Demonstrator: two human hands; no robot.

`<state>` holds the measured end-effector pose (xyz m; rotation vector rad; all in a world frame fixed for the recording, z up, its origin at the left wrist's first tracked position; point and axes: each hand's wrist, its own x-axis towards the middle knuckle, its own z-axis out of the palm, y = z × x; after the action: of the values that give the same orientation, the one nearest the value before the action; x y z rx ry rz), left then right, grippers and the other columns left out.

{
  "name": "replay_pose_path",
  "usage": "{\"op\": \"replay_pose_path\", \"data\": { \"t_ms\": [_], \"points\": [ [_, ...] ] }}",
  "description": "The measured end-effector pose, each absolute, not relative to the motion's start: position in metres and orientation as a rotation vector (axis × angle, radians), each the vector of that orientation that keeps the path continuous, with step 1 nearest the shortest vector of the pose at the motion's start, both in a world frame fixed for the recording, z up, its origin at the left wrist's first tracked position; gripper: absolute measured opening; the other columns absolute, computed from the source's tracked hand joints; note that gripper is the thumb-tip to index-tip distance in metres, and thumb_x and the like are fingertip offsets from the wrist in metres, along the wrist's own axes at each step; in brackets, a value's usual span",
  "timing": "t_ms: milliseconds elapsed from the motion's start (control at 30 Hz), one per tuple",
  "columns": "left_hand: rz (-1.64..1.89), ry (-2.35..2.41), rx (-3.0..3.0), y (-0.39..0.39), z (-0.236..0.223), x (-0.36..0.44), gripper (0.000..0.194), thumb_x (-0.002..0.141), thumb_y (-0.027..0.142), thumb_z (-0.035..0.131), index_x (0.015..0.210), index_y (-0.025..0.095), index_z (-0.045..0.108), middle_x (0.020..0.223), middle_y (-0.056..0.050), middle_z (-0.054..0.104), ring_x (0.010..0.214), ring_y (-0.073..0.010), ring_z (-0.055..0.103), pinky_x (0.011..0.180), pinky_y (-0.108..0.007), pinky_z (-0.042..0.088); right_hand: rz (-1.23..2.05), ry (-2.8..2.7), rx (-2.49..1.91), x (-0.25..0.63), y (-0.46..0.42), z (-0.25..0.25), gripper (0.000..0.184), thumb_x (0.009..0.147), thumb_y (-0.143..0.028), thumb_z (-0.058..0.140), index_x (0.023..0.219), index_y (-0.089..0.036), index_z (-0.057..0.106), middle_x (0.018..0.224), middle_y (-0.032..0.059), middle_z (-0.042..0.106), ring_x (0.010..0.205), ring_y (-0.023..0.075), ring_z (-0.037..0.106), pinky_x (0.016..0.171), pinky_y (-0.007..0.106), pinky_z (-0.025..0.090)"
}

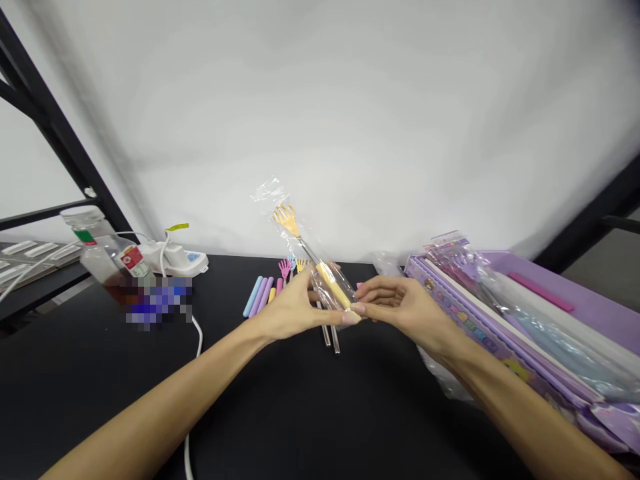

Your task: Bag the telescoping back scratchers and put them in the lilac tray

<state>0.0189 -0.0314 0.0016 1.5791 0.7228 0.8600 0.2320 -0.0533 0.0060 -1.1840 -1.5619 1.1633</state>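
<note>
A yellow back scratcher [334,285] with a hand-shaped head and a metal rod lies slantwise in a clear plastic sleeve [270,192], held up over the table. My left hand [295,307] is closed around the sleeve's lower part, its thumb along the handle. At the handle's bottom end, my right hand [395,303] pinches the sleeve between thumb and fingers. Behind my left hand lie more back scratchers, a pink hand-shaped head [285,267] among them. Several coloured handles, including a blue one [253,297], lie beside them. Two metal rods [336,340] show below my hands.
On the right stands a purple display box [480,330] holding bagged back scratchers [540,333]. A clear jar [107,257] with dark contents and a white power strip [183,259] are on the left. A white cable [197,333] crosses the black table [280,413].
</note>
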Motion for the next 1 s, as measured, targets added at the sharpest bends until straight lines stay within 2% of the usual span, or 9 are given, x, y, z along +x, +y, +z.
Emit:
{"op": "replay_pose_path", "data": {
  "t_ms": [133,267,433,533,600,767,833,900,1000],
  "points": [
    [0.793,0.706,1.617,-0.032,0.000,0.018,0.076,0.066,0.024,0.087,0.130,0.023,0.045,0.101,-0.007,0.071,0.090,-0.0256,0.072,0.083,-0.046,0.058,1.258,-1.657,-1.231,0.233,-0.053,0.008,0.033,0.064,-0.040,0.085,0.087,-0.018,0.074,0.079,0.0044,0.075,0.079,0.0209,0.069,0.082,0.036,0.052],
    [0.773,0.709,1.589,-0.027,0.003,0.015,0.081,0.065,0.026,0.088,0.134,0.022,0.046,0.101,-0.010,0.071,0.090,-0.0275,0.072,0.083,-0.048,0.058,1.225,-1.740,-1.259,0.234,-0.055,0.012,0.029,0.068,-0.045,0.081,0.076,-0.018,0.075,0.074,0.0029,0.069,0.074,0.0182,0.061,0.078,0.035,0.048],
    [1.063,0.680,1.415,-0.012,0.010,0.006,0.060,0.083,0.034,0.075,0.134,0.018,0.047,0.104,-0.011,0.070,0.097,-0.0236,0.069,0.093,-0.048,0.055,1.279,-1.692,-1.317,0.235,-0.053,0.010,0.036,0.065,-0.049,0.082,0.071,-0.017,0.069,0.071,0.0018,0.061,0.066,0.0141,0.051,0.062,0.029,0.042],
    [1.256,0.717,1.320,-0.006,0.009,0.004,0.079,0.082,0.031,0.077,0.146,0.022,0.032,0.101,-0.009,0.070,0.097,-0.0223,0.069,0.095,-0.047,0.054,1.336,-1.661,-1.300,0.235,-0.052,0.007,0.037,0.065,-0.049,0.082,0.074,-0.017,0.066,0.073,0.0017,0.059,0.067,0.0137,0.051,0.060,0.028,0.042],
    [1.332,0.740,1.302,-0.006,0.007,0.004,0.095,0.080,0.029,0.079,0.152,0.030,0.018,0.102,-0.007,0.069,0.095,-0.0218,0.070,0.093,-0.047,0.056,1.387,-1.690,-1.276,0.234,-0.053,0.006,0.036,0.066,-0.047,0.082,0.075,-0.017,0.064,0.073,0.0012,0.058,0.069,0.0141,0.052,0.061,0.028,0.043],
    [1.389,0.762,1.365,-0.009,0.001,0.009,0.124,0.074,0.025,0.083,0.152,0.046,-0.011,0.108,-0.004,0.062,0.081,-0.0187,0.071,0.082,-0.044,0.060,1.419,-1.749,-1.205,0.230,-0.056,0.006,0.034,0.073,-0.045,0.079,0.085,-0.018,0.062,0.081,0.0017,0.063,0.080,0.0155,0.059,0.077,0.030,0.047],
    [1.365,0.765,1.400,-0.012,-0.001,0.012,0.123,0.072,0.025,0.084,0.152,0.049,-0.007,0.117,-0.006,0.058,0.074,-0.0158,0.070,0.079,-0.043,0.059,1.391,-1.676,-1.230,0.225,-0.057,0.004,0.040,0.076,-0.049,0.076,0.099,-0.019,0.062,0.086,0.0033,0.066,0.082,0.0176,0.062,0.076,0.031,0.049],
    [1.315,0.781,1.447,-0.016,-0.003,0.015,0.111,0.071,0.026,0.084,0.151,0.048,0.010,0.129,-0.009,0.052,0.069,-0.0134,0.069,0.077,-0.041,0.059,1.344,-1.635,-1.274,0.220,-0.057,0.000,0.047,0.077,-0.051,0.075,0.108,-0.019,0.061,0.085,0.0041,0.068,0.078,0.0190,0.063,0.070,0.032,0.049],
    [1.263,0.785,1.506,-0.020,-0.003,0.019,0.084,0.071,0.028,0.084,0.139,0.037,0.035,0.132,-0.009,0.050,0.077,-0.0147,0.069,0.080,-0.037,0.057,1.309,-1.697,-1.269,0.216,-0.058,-0.004,0.036,0.077,-0.050,0.075,0.092,-0.018,0.064,0.078,0.0031,0.066,0.071,0.0177,0.060,0.064,0.030,0.047]
  ]
}}
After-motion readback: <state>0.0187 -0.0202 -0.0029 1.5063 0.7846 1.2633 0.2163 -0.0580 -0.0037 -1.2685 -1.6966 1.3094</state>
